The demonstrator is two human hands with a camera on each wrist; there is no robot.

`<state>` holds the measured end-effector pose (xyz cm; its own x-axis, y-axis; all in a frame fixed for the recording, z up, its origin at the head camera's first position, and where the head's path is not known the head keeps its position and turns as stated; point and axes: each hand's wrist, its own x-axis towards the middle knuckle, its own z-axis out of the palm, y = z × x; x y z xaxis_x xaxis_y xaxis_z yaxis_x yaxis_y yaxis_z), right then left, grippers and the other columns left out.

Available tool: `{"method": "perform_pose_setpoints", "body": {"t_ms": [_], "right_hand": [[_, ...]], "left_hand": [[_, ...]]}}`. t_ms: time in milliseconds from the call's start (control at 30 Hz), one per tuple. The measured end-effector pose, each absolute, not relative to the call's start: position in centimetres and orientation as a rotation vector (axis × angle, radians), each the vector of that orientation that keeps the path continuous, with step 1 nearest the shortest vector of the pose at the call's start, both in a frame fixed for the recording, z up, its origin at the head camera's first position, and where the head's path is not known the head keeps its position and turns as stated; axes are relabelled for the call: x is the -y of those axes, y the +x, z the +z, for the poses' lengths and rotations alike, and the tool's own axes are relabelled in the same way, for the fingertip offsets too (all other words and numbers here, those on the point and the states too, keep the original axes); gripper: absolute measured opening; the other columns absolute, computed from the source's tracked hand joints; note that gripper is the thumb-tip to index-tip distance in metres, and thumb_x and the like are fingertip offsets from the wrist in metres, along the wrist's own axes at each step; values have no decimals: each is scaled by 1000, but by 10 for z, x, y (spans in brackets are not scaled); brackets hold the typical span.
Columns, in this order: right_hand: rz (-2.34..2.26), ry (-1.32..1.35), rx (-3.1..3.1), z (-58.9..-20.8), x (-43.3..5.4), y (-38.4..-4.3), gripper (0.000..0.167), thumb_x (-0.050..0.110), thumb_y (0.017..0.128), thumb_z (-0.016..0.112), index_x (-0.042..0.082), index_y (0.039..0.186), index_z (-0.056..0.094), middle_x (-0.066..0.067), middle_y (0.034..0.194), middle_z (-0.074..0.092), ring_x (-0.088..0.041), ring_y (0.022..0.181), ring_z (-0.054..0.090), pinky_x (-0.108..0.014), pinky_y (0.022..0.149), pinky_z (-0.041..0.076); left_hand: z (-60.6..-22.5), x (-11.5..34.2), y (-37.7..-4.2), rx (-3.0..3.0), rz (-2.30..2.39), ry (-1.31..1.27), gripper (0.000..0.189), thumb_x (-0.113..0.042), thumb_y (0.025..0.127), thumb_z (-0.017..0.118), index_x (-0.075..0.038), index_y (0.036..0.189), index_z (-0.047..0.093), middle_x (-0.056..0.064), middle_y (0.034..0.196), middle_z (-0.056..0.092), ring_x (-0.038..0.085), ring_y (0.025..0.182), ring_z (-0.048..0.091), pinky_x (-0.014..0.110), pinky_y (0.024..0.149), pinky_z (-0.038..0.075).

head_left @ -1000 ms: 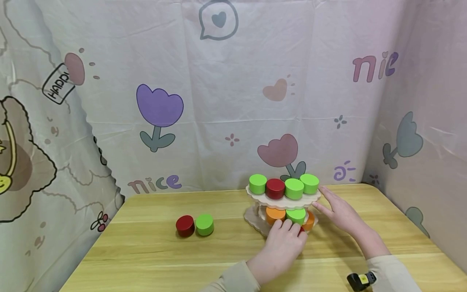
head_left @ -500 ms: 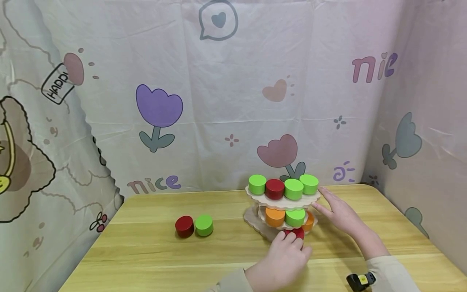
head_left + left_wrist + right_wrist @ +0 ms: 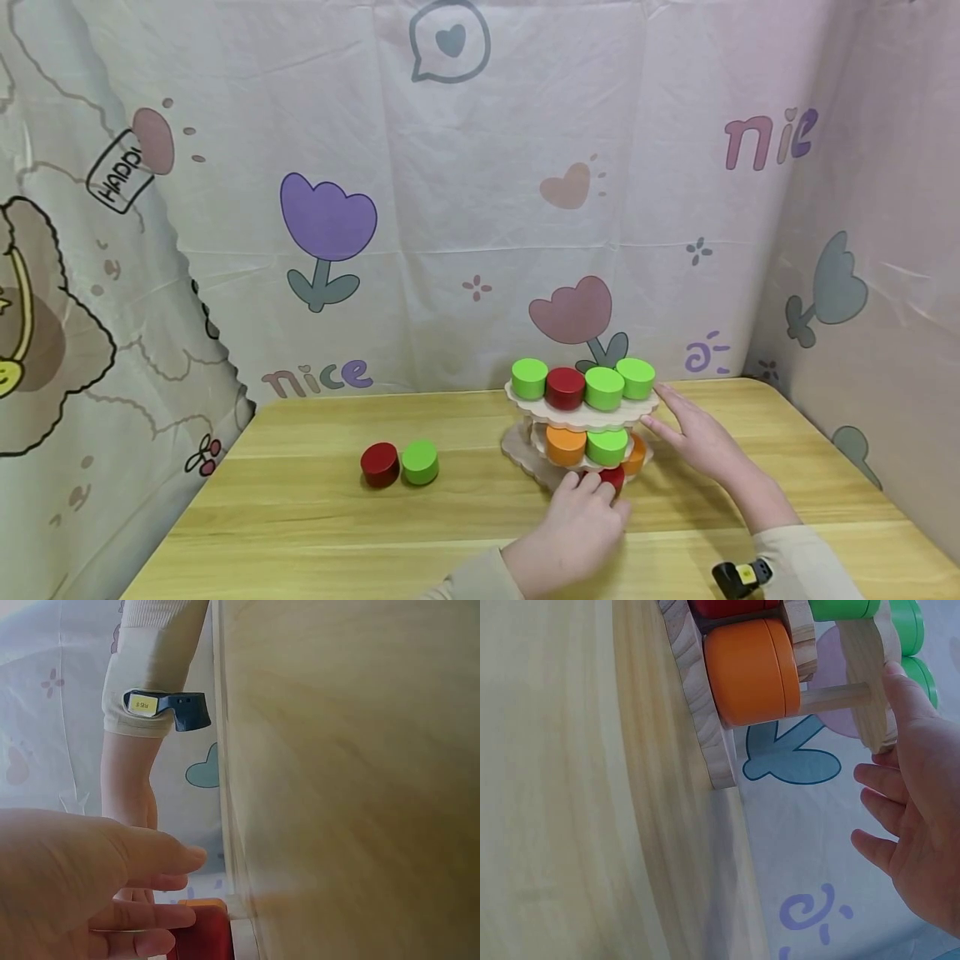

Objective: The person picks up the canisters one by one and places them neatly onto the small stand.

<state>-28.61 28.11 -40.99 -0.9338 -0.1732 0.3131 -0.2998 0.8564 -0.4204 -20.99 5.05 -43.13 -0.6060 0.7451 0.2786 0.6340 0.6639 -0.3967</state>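
Observation:
A tiered wooden stand (image 3: 577,413) with scalloped levels holds coloured round blocks. My left hand (image 3: 573,521) is in front of its lowest level, fingertips on a red block (image 3: 612,478). In the left wrist view, my fingers (image 3: 172,916) rest on that red block (image 3: 204,934), while the thumb stays apart from it. My right hand (image 3: 697,437) touches the top level's right rim, with thumb and index finger spread along it. An orange block (image 3: 751,673) sits on the stand's base in the right wrist view.
A loose red block (image 3: 380,465) and a green block (image 3: 420,462) sit side by side on the wooden table (image 3: 315,533), left of the stand. A printed curtain (image 3: 450,208) closes off the back. On the right sleeve is a black wrist camera (image 3: 741,577).
My left hand drew down from the stand, uncovering the lower red block, then moved slightly back up and left against it. My right hand has kept its place.

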Motion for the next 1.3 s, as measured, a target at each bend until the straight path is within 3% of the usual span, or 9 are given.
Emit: {"method": "perform_pose_setpoints", "body": {"t_ms": [467, 600, 800, 1067, 1300], "right_hand": [[670, 355, 2771, -410, -282, -286, 74, 47, 98, 51, -4, 148, 31, -34, 149, 32, -54, 136, 32, -65, 109, 27], [674, 354, 2773, -411, -284, -286, 75, 47, 98, 50, -5, 148, 30, -34, 150, 32, -54, 136, 32, -65, 109, 26], [670, 349, 2780, -412, -284, -287, 76, 48, 98, 49, -5, 148, 30, -34, 150, 31, -54, 136, 31, -65, 109, 26], [674, 338, 2787, -412, -283, -287, 77, 49, 98, 49, -4, 149, 29, -33, 151, 30, -54, 137, 31, -65, 109, 26], [685, 339, 2784, -412, -282, -287, 77, 49, 98, 49, -4, 149, 29, -33, 151, 30, -54, 137, 31, -65, 109, 26]], "left_hand": [[-415, -14, -198, 2304, 233, -1133, 20, -45, 84, 66, -33, 101, 65, -13, 93, 58, 8, 89, 48, 23, 69, 24], [-411, 0, -195, 2262, 196, -1127, 26, -47, 83, 69, -31, 103, 66, -12, 94, 58, 8, 89, 48, 22, 71, 28], [-412, 25, -192, 2248, 136, -1129, 23, -46, 82, 72, -27, 93, 62, -11, 91, 56, 9, 85, 46, 24, 72, 31], [-414, 69, -195, 2460, 73, -1087, 22, -38, 90, 64, -24, 107, 63, -9, 98, 60, 11, 93, 51, 31, 81, 40], [-418, 111, -203, 2436, 98, -876, 27, -37, 85, 69, -23, 107, 67, -8, 98, 65, 14, 94, 57, 34, 81, 43]]}}
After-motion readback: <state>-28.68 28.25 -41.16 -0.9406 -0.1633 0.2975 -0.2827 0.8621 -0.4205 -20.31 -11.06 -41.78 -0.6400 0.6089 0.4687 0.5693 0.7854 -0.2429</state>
